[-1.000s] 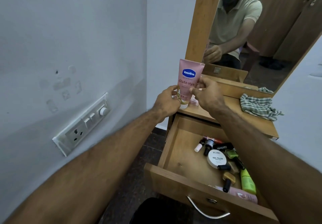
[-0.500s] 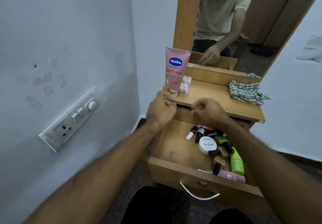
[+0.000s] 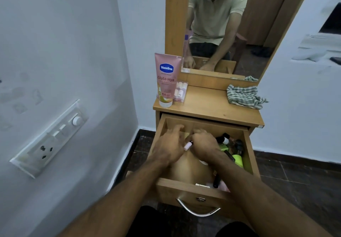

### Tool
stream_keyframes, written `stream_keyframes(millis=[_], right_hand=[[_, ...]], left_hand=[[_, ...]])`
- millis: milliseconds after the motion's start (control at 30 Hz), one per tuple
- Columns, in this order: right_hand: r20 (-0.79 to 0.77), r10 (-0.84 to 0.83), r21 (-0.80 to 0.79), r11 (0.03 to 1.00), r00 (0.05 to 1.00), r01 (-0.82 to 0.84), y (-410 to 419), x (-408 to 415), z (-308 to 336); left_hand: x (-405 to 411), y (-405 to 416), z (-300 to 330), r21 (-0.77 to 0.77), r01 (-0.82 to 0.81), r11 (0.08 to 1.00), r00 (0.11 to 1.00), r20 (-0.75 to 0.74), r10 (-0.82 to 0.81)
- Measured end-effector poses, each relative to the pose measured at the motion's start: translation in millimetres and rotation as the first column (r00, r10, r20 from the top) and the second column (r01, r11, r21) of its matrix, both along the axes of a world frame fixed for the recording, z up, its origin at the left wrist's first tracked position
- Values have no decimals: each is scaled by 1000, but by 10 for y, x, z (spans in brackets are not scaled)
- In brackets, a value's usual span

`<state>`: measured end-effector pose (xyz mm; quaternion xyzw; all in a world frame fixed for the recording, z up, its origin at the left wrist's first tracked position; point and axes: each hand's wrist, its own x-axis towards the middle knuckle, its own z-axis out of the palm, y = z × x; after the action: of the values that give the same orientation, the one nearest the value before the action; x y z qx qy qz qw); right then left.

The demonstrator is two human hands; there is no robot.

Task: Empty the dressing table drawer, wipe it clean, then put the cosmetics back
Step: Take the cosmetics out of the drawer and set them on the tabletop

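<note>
The wooden drawer [image 3: 248, 150] is pulled out beneath the bench's front edge, with cosmetics [image 3: 232, 150] jumbled along its right side. The right hand [image 3: 203, 145] pinches a small pink-capped tube [image 3: 187, 146]; the left hand [image 3: 168, 147] hovers loosely spread beside it. A pink Vaseline tube [image 3: 166, 80] stands at the bench's left rear corner.

Both hands reach into the open drawer [image 3: 248, 150]: right hand [image 3: 203, 144] closed on a small pink-capped tube [image 3: 188, 146], apparently lip balm; left hand [image 3: 170, 145] spread beside it. Pink lotion tube [image 3: 166, 80] stands upright on the tabletop [image 3: 208, 106], striped cloth [image 3: 243, 96] well apart.
</note>
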<state>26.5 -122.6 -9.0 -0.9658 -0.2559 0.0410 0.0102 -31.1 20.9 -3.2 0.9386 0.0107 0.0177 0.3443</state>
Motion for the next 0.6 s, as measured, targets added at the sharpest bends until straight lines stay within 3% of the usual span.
stream_keyframes(millis=[100,167,233,333,500,600], right_hand=[[8,14,98,995,1000,-15,-8,1,-7],[-20,-25,280,960,999,30,-63,-1,21],[-61,-100,498,860,993,117,-113,15,91],[-162,-113,770,607,980,197,-177,91,279],[-191,-41,892,410,981,190,-273,308,646],[-220,3,900,386,975,202,-260,389,740]], left_hand=[[7,34,-14,-81,-22,996,999,28,24],[23,17,12,-190,-46,981,991,117,69],[57,-6,83,-318,-60,946,977,178,122],[139,-38,231,-405,-11,914,974,203,102],[305,-90,440,-450,56,891,968,242,61],[415,-116,508,-502,23,865,962,245,117]])
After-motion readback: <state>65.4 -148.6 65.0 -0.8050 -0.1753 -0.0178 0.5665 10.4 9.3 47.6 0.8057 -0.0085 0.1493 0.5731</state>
